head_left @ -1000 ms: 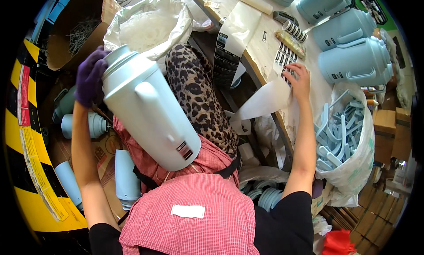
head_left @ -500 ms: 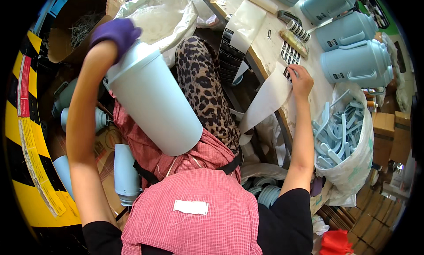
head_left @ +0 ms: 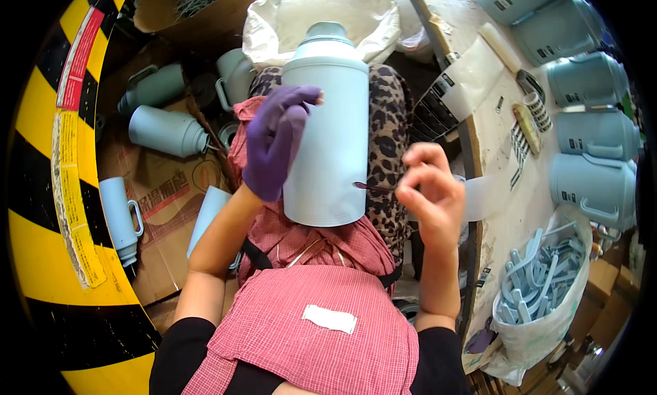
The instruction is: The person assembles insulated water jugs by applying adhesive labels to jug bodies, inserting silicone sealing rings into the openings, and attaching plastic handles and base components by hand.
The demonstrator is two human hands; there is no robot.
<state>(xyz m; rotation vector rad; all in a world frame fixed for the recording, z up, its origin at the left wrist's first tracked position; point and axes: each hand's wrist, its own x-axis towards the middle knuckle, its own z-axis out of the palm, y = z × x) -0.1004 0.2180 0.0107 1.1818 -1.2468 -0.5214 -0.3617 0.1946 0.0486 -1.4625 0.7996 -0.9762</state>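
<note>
A light-blue vacuum flask body (head_left: 327,135) lies along my lap, its neck pointing away from me and its wide base near my apron. My left hand (head_left: 277,138), in a purple glove with a bare fingertip showing, is at the flask's left side with its fingers stretched out, not wrapped round it. To the right of the flask, my bare right hand (head_left: 432,193) pinches a small dark sticker (head_left: 369,186), seen almost edge-on. The sticker's far end overlaps the lower right of the flask; whether it touches I cannot tell.
On the right, a worktable (head_left: 510,210) bears a sticker sheet (head_left: 520,152), a tape roll (head_left: 537,111) and several finished flasks (head_left: 592,189). A white bag of blue handles (head_left: 540,278) stands nearby. More flasks (head_left: 168,130) lie on cardboard at left, beside a striped yellow-black barrier (head_left: 75,210).
My left hand has let go of the flask's neck end and come down to its side. The flask has straightened on my lap. My right hand has moved from the table toward the flask with the sticker.
</note>
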